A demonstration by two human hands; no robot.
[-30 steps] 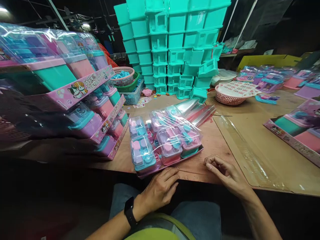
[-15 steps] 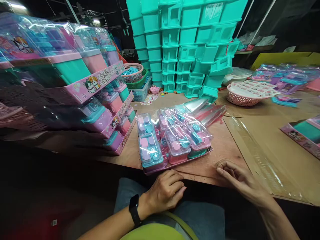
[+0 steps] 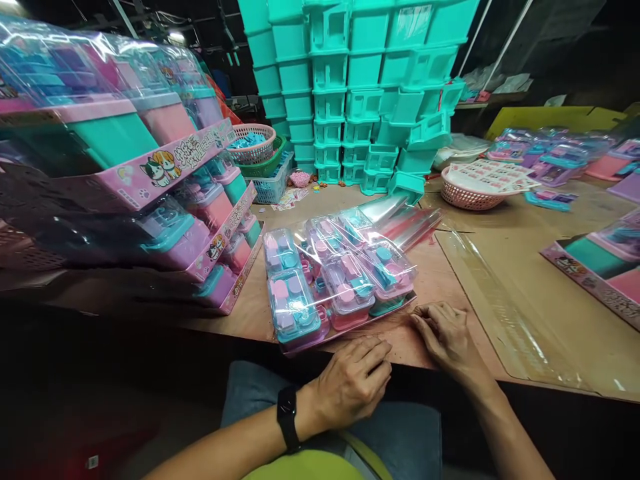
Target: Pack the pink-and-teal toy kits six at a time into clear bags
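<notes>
A shallow tray of boxed toy sets (image 3: 345,293) lies at the front of the table, its pink and teal boxes under clear plastic film (image 3: 395,250). Just below its front edge is my left hand (image 3: 353,383), with a black watch on the wrist and the fingers curled together. My right hand (image 3: 445,337) rests on the wood beside the tray's right front corner, its thumb and fingers drawn in. Whatever thin thing either hand may pinch is too faint to make out.
Wrapped trays (image 3: 170,173) are stacked high on the left. Teal bins (image 3: 345,100) tower behind. A pink basket (image 3: 465,193) holding printed sheets stands at the back right, and another filled tray (image 3: 595,267) lies at the right edge. Brown cardboard (image 3: 530,293) covers the right side.
My right hand has moved left, closer to the tray's right corner. My left hand has shifted right and slightly closer to it. The view has turned a little to the right.
</notes>
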